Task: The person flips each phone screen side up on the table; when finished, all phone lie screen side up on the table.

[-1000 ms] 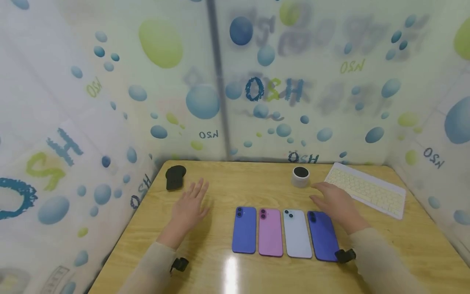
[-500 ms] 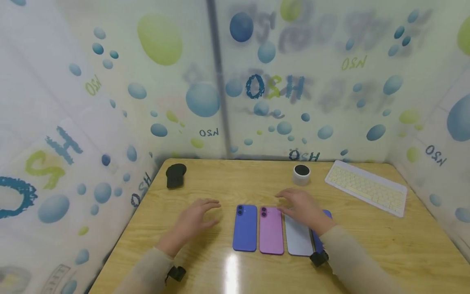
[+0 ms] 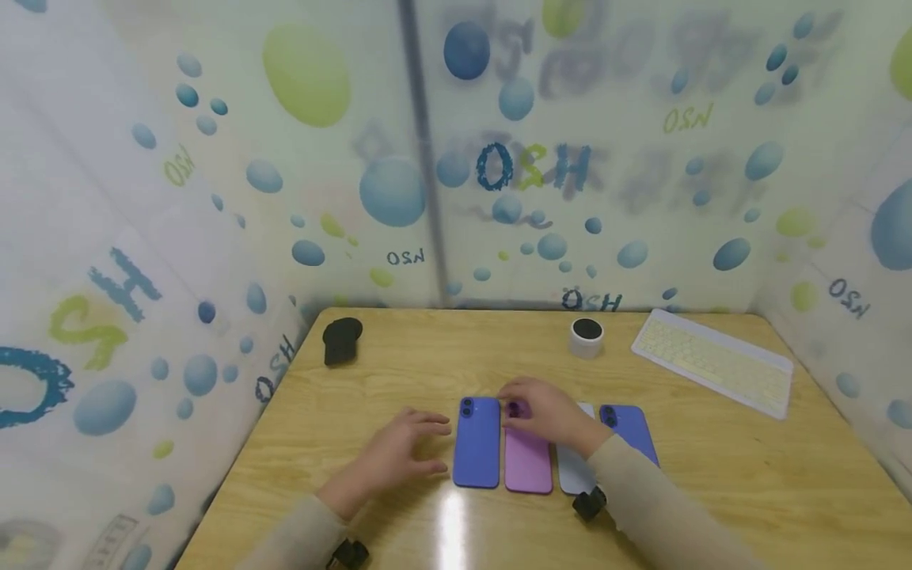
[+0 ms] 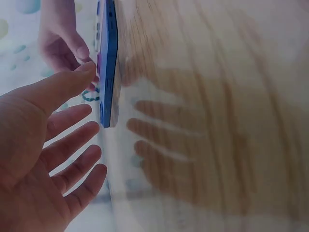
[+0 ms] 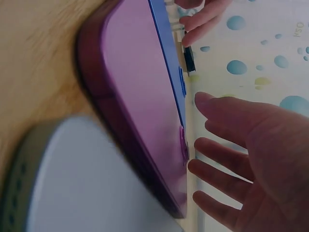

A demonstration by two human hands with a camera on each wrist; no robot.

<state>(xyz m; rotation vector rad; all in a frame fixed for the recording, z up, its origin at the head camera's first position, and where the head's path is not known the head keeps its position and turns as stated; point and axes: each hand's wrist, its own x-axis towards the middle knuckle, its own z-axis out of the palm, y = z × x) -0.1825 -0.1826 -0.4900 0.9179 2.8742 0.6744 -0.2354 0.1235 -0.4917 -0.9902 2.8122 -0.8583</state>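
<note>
Head view: the leftmost blue phone [image 3: 476, 447], pink phone [image 3: 528, 463] and pale phone [image 3: 572, 471] lie side by side on the tabletop [image 3: 442, 348]. The left grip [image 3: 400, 448], released, is just beside that blue phone; the right grip [image 3: 550, 412] is over the pink phone's camera end.

Left wrist view: fingers [image 4: 72, 141] extended, holding nothing (contact cannot be confirmed).

Right wrist view: fingers loosely spread, grip released, near the pink phone.

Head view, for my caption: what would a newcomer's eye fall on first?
Probably the patterned wall filling the upper part. Then the row on the table, left to right: blue phone, pink phone, pale phone, second blue phone. The right grip is over the pink one, the left grip beside the first.
</note>
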